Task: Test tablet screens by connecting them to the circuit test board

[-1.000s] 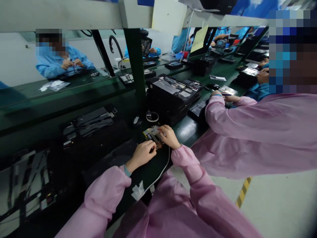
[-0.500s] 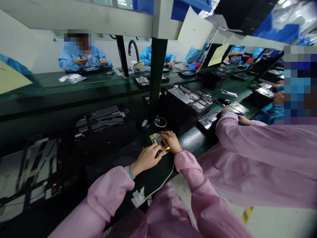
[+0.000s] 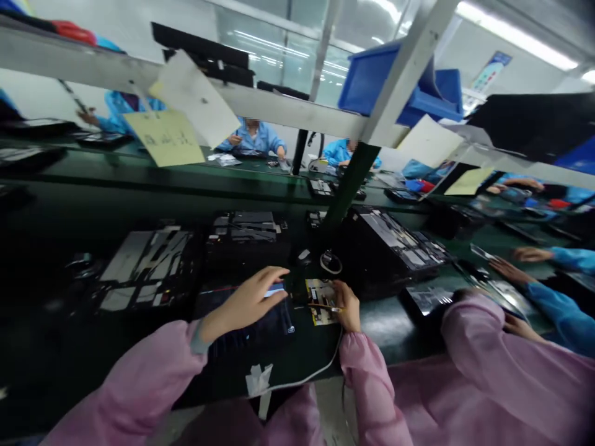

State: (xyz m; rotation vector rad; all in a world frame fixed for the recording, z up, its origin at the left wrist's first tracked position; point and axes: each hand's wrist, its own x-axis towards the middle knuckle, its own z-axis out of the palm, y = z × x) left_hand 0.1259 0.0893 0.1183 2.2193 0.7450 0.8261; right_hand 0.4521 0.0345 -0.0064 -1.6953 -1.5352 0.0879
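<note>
Nearest the person, below the left fingers at the table edge, a crumpled white tape (image 3: 259, 379) is located, from which a white cable (image 3: 310, 379) is routed toward the wrist side of the right fingers. The left hand (image 3: 248, 300) is held over a dark display panel (image 3: 264, 325), which is partly lit; its thumb and fingers are spread wide, and nothing is seen between them. A small yellow-edged circuit board (image 3: 318, 285) is positioned on the green table (image 3: 385, 328), between the two sets of fingers and directly beside the right fingertips. The right hand (image 3: 348, 306) is placed at the right edge of the board, fingers bent and narrow; whether the board is gripped or only touched cannot be told. An orange strip (image 3: 320, 306) is laid across the board toward the right thumb. Just beyond the right fingers, a coiled white cable (image 3: 330, 266) is located. Beyond the left fingers, panel assemblies (image 3: 246, 229) are set down; to the right of the right fingers and farther off, a tall stack of panels (image 3: 395, 241) is placed. Well beyond all fingers, a blue bin (image 3: 372, 77) is supported on an overhead rail (image 3: 302, 111).
</note>
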